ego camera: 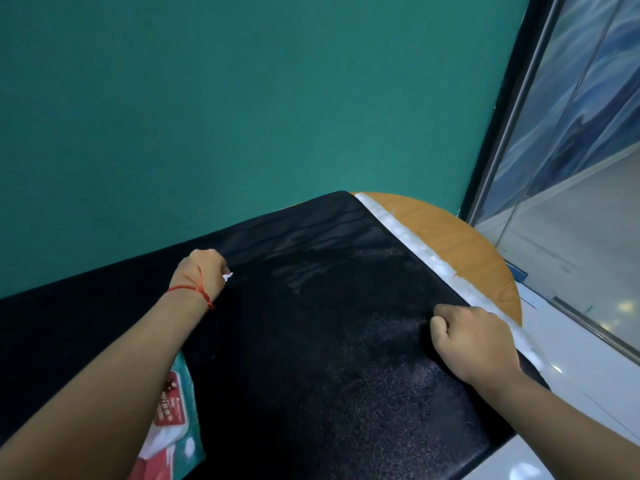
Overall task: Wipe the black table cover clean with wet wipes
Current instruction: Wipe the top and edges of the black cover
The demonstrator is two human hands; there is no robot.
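While the left hand [201,271], a red string [194,289] at its wrist, curls round a white wet wipe [227,276] on the black table cover [329,358], the right hand [474,341] rests fisted near the cover's right edge; whether it pinches the cloth I cannot tell. A wipes pack [173,410] lies under the left forearm. A white fuzzy strip [436,261] borders the cover on the wooden counter [460,237].
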